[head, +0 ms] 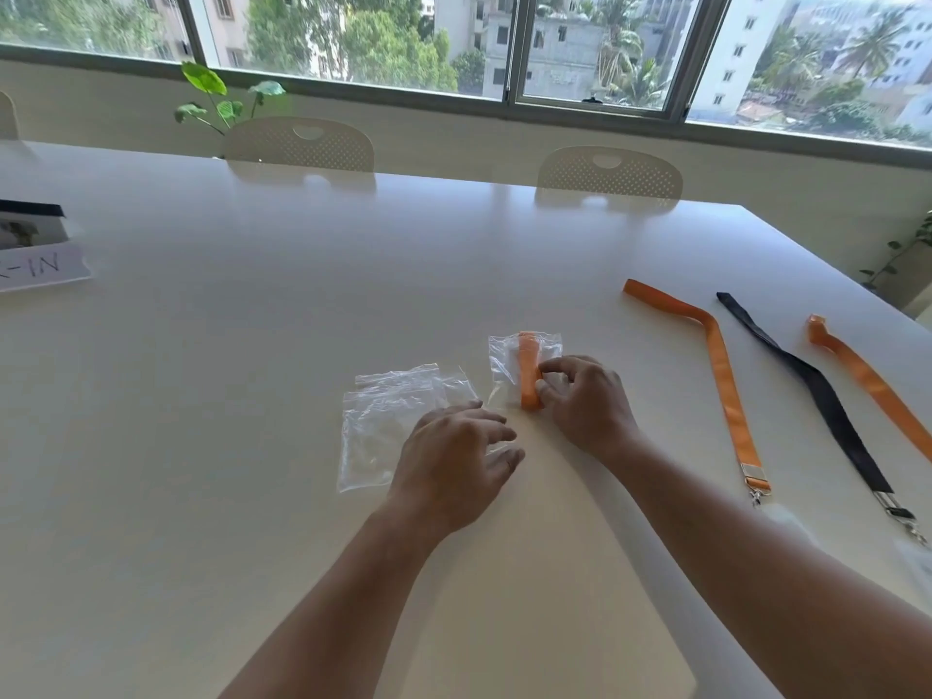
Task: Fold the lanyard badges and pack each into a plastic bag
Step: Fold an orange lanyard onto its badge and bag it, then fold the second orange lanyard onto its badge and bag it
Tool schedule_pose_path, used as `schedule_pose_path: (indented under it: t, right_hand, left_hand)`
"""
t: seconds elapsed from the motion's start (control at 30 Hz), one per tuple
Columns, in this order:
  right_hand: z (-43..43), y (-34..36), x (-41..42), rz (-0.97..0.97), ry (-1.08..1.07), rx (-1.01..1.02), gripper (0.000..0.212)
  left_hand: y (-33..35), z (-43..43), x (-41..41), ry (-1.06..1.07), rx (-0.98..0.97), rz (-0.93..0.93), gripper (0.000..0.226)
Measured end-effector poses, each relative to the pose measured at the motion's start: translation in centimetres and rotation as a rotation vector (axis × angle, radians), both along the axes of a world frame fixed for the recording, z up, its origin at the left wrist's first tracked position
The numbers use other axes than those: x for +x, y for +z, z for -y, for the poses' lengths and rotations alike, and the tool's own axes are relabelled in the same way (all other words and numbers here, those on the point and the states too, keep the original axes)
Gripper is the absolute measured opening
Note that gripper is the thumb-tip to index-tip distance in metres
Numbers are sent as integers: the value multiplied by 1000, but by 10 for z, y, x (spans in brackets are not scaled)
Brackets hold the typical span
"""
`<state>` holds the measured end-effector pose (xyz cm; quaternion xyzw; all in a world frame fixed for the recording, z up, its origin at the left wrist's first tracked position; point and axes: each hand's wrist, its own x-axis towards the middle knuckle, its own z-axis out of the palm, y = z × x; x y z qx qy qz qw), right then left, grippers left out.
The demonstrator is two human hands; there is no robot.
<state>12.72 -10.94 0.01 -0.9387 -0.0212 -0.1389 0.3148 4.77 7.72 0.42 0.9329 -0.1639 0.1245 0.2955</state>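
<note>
A folded orange lanyard [528, 375] lies partly inside a small clear plastic bag [504, 355] at the table's middle. My right hand [585, 401] pinches the lanyard's near end with thumb and fingers. My left hand [456, 461] rests palm down just left of it, fingers spread, on the edge of a pile of empty clear bags [388, 426]. To the right lie an unfolded orange lanyard [726, 391], a black lanyard [827, 406] and another orange lanyard [877, 391], each stretched out with its metal clip toward me.
The white table [252, 345] stretches far to the left and back. A paper sign and a dark-edged box [35, 244] sit at the far left. Two white chairs [607, 176] stand at the far edge under the window. The table's right edge runs close to the lanyards.
</note>
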Motion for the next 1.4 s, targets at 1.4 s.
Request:
schedule_pose_path:
  t: [1.4]
  right_hand:
    - [136, 30, -164, -100, -356, -104, 48]
  left_hand:
    - [-25, 39, -24, -120, 165, -51, 79]
